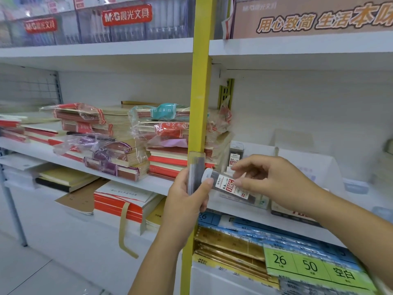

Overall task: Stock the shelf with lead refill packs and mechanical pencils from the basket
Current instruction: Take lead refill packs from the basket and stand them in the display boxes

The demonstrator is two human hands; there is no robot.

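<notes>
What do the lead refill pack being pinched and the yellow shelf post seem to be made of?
Lead refill pack: likely clear glossy plastic, dark leads showing through; white cap, printed label. Yellow post: probably painted metal, smooth, even colour, square edges; not certain.

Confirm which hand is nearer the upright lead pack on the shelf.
Right. Right hand sits just below-right of the upright lead pack; left hand farther, lower-left, at the yellow post.

A clear lead refill pack [225, 186], white-capped with a red-and-white 0.5 label, is held tilted in front of the white shelf [244, 213]. What seems a stack of further packs [194, 173] is gripped upright beside it.
</notes>
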